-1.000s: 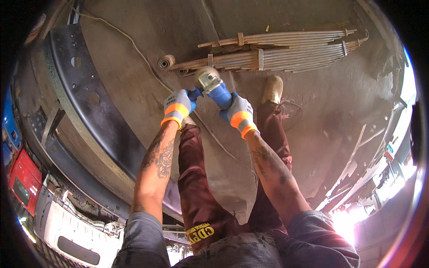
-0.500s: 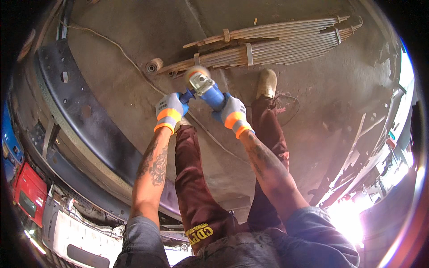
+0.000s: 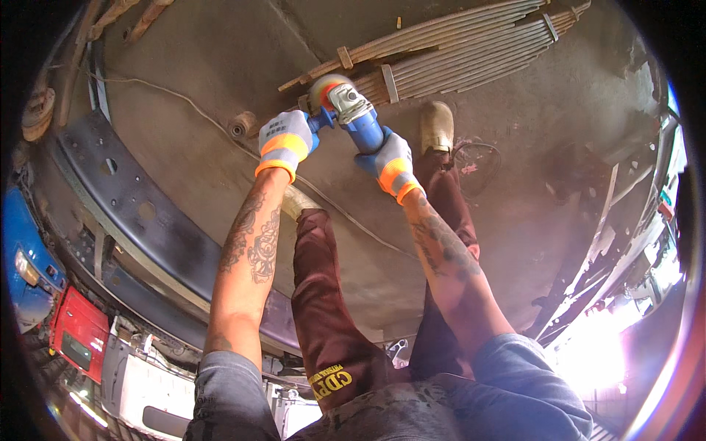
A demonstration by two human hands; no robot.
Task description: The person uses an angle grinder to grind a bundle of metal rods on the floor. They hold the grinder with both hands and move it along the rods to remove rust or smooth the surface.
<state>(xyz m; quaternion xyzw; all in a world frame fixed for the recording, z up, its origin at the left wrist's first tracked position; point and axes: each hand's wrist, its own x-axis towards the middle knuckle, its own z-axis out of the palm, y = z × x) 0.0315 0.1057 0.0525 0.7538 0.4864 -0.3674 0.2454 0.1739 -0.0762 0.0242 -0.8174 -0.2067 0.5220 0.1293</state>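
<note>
A blue angle grinder (image 3: 362, 125) with a silver head and a blurred round disc (image 3: 329, 92) is held out in front of me. My left hand (image 3: 285, 140), in a grey and orange work glove, is closed around its blue side handle. My right hand (image 3: 390, 162), gloved alike, grips the blue motor body. Beyond the disc lie rusty leaf springs (image 3: 456, 62), stacked in two long packs with metal clips. The disc overlaps the near-left part of the packs; whether it touches them I cannot tell.
A rolled spring eye (image 3: 241, 125) shows left of the grinder. A thin cable (image 3: 187, 103) runs across the floor past my boots (image 3: 437, 126). At left lies a long dark steel beam (image 3: 147, 187) with holes. Red and blue vehicle parts (image 3: 79, 331) appear at lower left.
The grinder has shifted slightly right and farther out, with both hands still on it. My view has moved, so the springs sit higher in the picture and the beam lower.
</note>
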